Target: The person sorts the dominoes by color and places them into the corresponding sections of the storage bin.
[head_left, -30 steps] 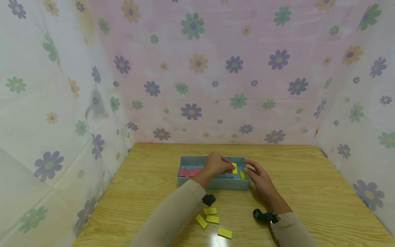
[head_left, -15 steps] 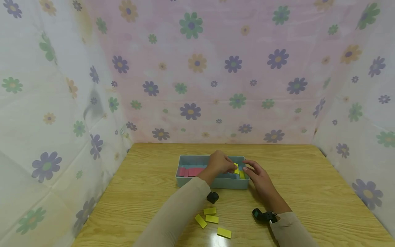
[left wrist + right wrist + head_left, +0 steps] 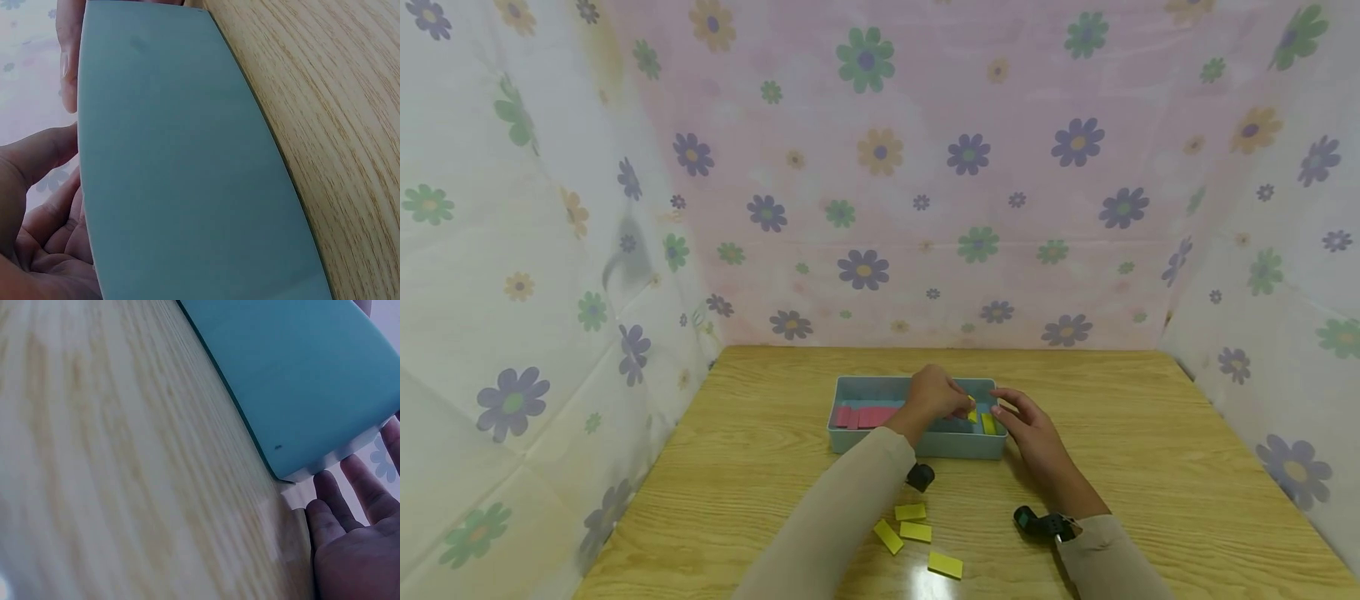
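A light blue rectangular box (image 3: pixel 958 447) stands on the table. Reaching over its front wall, my left hand (image 3: pixel 934 395) pinches a small yellow tile (image 3: pixel 972 411) inside, near the right end; the fingers partly cover it. Another yellow tile (image 3: pixel 988 424) leans at the box's right end. Pink tiles (image 3: pixel 876 417) lie in the left part. My right hand (image 3: pixel 1028 427) rests at the box's right end, fingertips at the rim. In the right wrist view its extended fingers (image 3: pixel 369 490) touch the end wall. The box wall (image 3: pixel 181 150) hides the left fingertips in the left wrist view.
Several yellow tiles (image 3: pixel 915 532) lie loose on the wooden table (image 3: pixel 737 483) in front of the box. One of them, a yellow tile (image 3: pixel 945 565), lies nearer the front. Flower-patterned cloth (image 3: pixel 925 192) encloses the back and both sides.
My left hand has shifted slightly right, bringing the held yellow tile closer to the one at the box's right end. The held tile has turned and shows less of its face. The right hand stays put.
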`<state>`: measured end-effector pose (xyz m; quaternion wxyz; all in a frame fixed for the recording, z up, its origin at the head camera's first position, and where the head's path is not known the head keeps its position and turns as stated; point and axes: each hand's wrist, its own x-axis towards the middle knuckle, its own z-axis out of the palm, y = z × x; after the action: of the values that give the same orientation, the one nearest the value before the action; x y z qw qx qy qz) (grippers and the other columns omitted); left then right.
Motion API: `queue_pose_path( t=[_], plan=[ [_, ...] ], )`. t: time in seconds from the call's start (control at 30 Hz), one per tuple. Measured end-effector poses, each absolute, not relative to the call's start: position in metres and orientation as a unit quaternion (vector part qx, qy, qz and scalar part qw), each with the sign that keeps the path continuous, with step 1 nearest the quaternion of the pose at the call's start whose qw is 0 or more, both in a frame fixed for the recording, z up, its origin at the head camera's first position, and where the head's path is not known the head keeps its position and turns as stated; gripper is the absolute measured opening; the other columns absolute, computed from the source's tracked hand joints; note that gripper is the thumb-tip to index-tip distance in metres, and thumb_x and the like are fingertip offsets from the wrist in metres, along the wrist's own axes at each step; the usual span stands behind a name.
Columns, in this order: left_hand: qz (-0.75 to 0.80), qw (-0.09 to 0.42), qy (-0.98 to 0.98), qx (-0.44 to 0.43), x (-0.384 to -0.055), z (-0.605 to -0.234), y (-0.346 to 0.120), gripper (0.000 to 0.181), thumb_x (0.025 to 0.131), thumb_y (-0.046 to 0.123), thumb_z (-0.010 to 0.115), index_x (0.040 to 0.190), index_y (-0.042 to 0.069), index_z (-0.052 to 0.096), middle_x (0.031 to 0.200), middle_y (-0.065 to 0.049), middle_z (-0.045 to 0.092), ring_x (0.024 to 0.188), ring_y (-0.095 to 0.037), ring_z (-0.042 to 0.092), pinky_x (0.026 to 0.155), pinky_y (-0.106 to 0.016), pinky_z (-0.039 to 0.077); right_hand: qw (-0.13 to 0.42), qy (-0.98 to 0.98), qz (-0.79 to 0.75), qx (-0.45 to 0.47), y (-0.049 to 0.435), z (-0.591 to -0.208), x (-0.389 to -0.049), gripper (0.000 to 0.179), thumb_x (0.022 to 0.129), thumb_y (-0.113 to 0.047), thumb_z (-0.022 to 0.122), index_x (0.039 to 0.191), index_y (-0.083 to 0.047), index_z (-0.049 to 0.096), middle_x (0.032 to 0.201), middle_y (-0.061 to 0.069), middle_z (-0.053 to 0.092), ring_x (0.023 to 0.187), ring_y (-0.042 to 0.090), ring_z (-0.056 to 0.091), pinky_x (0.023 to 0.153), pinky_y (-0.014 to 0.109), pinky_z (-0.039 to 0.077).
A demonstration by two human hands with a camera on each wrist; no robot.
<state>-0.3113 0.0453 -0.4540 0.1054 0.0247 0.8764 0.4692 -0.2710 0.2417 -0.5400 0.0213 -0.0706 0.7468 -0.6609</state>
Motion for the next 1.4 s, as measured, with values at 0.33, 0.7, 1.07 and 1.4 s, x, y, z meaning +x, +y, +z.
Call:
queue_pose_path(
  t=[0.33,0.7,1.07,1.4],
  plan=[
    [0.467,0.108,0.877,0.035,-0.305,-0.449,0.046,0.014,0.085,0.015,0.087,0.074,0.008,0.083,0.066,-0.006,0.076,0.078,-0.026,0.079,0.076,-0.042,0.065,0.019,0.749,-0.659,-0.071,0.242,-0.540,-0.270,0.058,0.105,-0.045,0.059,0.153,-0.015,0.048,0.169,0.004,0.028,0.155,0.036,0.030,0.125,0.063,0.025],
    [0.451,0.157,0.879,0.012,-0.309,-0.454,0.048,0.049,0.096,0.037,0.074,0.126,-0.002,0.070,0.083,-0.006,0.075,0.080,-0.025,0.073,0.085,-0.048,0.061,0.014,0.754,-0.654,-0.063,0.243,-0.541,-0.271,0.058,0.104,-0.047,0.060,0.152,-0.017,0.050,0.168,0.003,0.031,0.153,0.033,0.034,0.125,0.060,0.027],
    [0.435,0.255,0.864,0.019,-0.312,-0.457,0.048,0.071,0.103,0.061,0.051,0.145,0.004,0.058,0.099,-0.013,0.074,0.093,-0.029,0.072,0.096,-0.052,0.056,0.013,0.756,-0.651,-0.072,0.243,-0.541,-0.272,0.058,0.104,-0.047,0.059,0.153,-0.017,0.048,0.168,0.003,0.031,0.153,0.034,0.035,0.124,0.060,0.028],
    [0.472,0.251,0.845,0.000,-0.311,-0.460,0.054,0.067,0.103,0.057,0.055,0.140,0.002,0.061,0.099,-0.011,0.074,0.087,-0.027,0.073,0.092,-0.050,0.059,0.018,0.754,-0.654,-0.064,0.243,-0.541,-0.272,0.057,0.105,-0.046,0.058,0.153,-0.017,0.048,0.168,0.003,0.031,0.152,0.033,0.036,0.124,0.059,0.028]
  ],
)
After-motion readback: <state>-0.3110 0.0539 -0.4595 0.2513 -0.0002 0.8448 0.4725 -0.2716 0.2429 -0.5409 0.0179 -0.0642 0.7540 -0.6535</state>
